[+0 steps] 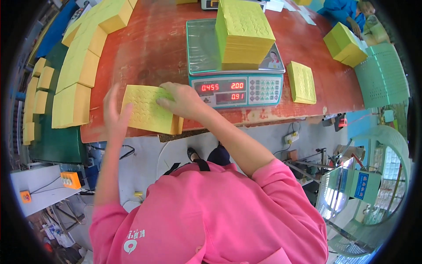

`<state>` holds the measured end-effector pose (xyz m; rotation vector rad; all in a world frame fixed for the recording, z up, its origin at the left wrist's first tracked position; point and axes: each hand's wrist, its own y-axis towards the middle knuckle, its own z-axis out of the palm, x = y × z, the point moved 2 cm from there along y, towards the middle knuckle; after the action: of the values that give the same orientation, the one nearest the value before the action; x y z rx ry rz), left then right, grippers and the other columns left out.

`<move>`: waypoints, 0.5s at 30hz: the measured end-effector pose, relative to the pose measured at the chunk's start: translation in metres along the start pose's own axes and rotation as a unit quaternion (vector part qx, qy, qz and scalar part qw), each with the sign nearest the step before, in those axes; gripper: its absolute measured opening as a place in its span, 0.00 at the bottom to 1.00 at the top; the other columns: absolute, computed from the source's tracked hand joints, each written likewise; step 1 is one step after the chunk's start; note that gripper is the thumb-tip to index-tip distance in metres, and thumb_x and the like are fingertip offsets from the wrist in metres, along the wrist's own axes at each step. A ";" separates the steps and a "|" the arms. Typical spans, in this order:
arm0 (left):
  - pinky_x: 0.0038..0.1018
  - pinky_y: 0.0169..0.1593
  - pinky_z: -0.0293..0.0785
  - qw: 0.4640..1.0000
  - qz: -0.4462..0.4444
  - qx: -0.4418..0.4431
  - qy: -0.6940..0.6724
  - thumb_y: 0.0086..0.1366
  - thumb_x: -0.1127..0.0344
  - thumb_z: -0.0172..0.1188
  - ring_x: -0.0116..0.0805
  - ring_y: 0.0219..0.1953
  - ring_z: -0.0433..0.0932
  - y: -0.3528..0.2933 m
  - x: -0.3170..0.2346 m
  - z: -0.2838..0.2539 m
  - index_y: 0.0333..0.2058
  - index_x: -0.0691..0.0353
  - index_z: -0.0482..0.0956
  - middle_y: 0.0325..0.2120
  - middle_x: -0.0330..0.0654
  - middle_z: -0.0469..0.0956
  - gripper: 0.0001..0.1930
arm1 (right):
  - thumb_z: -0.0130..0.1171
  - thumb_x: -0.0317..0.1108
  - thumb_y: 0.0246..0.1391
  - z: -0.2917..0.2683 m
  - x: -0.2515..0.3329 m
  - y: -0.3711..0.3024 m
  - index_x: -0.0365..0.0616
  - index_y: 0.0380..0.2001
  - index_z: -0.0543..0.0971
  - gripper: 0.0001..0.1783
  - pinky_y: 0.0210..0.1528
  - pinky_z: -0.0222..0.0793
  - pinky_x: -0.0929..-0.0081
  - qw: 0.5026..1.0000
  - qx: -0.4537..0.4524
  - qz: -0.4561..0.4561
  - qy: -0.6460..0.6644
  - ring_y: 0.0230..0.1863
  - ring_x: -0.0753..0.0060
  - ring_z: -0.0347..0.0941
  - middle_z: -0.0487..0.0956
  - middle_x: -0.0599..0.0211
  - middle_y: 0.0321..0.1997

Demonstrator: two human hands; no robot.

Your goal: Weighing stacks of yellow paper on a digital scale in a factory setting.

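A stack of yellow embossed paper sheets (147, 108) lies at the near edge of the red table, between my hands. My right hand (183, 100) grips its far right corner, with the thumb on the top sheet. Upright at the stack's left side is my left hand (116, 110), fingers stretched and thumb apart; whether it touches the paper is hard to tell. Just to the right stands a digital scale (204, 53) with lit red figures, and a taller stack of yellow paper (244, 33) rests on its plate.
A thinner yellow paper stack (302, 82) lies right of the scale. Rows of yellow stacks (72, 103) line the red table's (149, 48) left side. At the far right, a person in blue (345, 15) is near another yellow block (345, 44). A green perforated guard (381, 75) stands at right.
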<state>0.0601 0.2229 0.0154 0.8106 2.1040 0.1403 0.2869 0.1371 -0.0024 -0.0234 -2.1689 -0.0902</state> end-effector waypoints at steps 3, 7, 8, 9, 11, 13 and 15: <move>0.39 0.63 0.61 0.920 -0.295 -0.129 -0.226 0.69 0.47 0.50 0.44 0.64 0.63 -0.088 0.019 -0.007 0.66 0.58 0.58 0.63 0.49 0.63 0.33 | 0.61 0.50 0.53 0.012 0.008 -0.019 0.38 0.50 0.74 0.29 0.49 0.70 0.56 0.999 -0.017 0.022 -0.028 0.47 0.46 0.76 0.78 0.45 0.44; 0.38 0.65 0.57 0.730 -0.496 -0.146 -0.448 0.71 0.44 0.46 0.43 0.64 0.63 -0.140 -0.004 0.021 0.65 0.62 0.58 0.63 0.51 0.62 0.33 | 0.62 0.49 0.52 0.029 0.029 -0.040 0.37 0.49 0.73 0.29 0.48 0.70 0.55 0.999 -0.023 0.019 -0.028 0.47 0.46 0.75 0.77 0.46 0.43; 0.39 0.65 0.57 0.693 -0.508 -0.140 -0.491 0.72 0.43 0.42 0.43 0.64 0.64 -0.140 -0.011 0.025 0.65 0.62 0.57 0.63 0.49 0.62 0.33 | 0.62 0.48 0.52 0.033 0.033 -0.045 0.36 0.50 0.73 0.30 0.48 0.70 0.55 0.999 -0.035 0.024 -0.030 0.47 0.46 0.75 0.77 0.46 0.44; 0.39 0.65 0.57 0.690 -0.511 -0.144 -0.492 0.72 0.43 0.42 0.43 0.64 0.64 -0.140 -0.007 0.026 0.65 0.62 0.57 0.63 0.49 0.62 0.33 | 0.62 0.48 0.52 0.037 0.038 -0.048 0.35 0.50 0.72 0.31 0.48 0.70 0.55 0.998 -0.047 0.028 -0.033 0.48 0.45 0.74 0.77 0.45 0.44; 0.40 0.65 0.58 0.608 -0.402 -0.108 -0.676 0.73 0.41 0.39 0.42 0.64 0.64 -0.138 -0.005 0.030 0.66 0.61 0.56 0.63 0.49 0.63 0.34 | 0.63 0.47 0.52 0.044 0.047 -0.053 0.34 0.51 0.71 0.31 0.49 0.70 0.55 0.998 -0.032 0.040 -0.031 0.48 0.45 0.74 0.76 0.45 0.45; 0.40 0.65 0.58 0.620 -0.401 -0.113 -0.665 0.74 0.43 0.39 0.42 0.64 0.64 -0.138 -0.013 0.023 0.66 0.62 0.56 0.62 0.49 0.64 0.33 | 0.63 0.47 0.51 0.051 0.051 -0.058 0.33 0.52 0.71 0.32 0.49 0.70 0.55 0.998 -0.023 0.053 -0.029 0.49 0.44 0.73 0.76 0.44 0.45; 0.40 0.65 0.59 0.634 -0.397 -0.111 -0.654 0.74 0.44 0.38 0.42 0.63 0.64 -0.142 -0.013 0.022 0.66 0.63 0.56 0.62 0.50 0.64 0.32 | 0.64 0.46 0.51 0.054 0.052 -0.063 0.33 0.53 0.70 0.33 0.50 0.70 0.55 0.998 -0.038 0.056 -0.004 0.49 0.43 0.73 0.75 0.43 0.46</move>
<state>0.0111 0.0998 -0.0428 -0.2904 0.7864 -0.5266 0.2097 0.0771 0.0067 -0.1881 -2.1670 -0.1089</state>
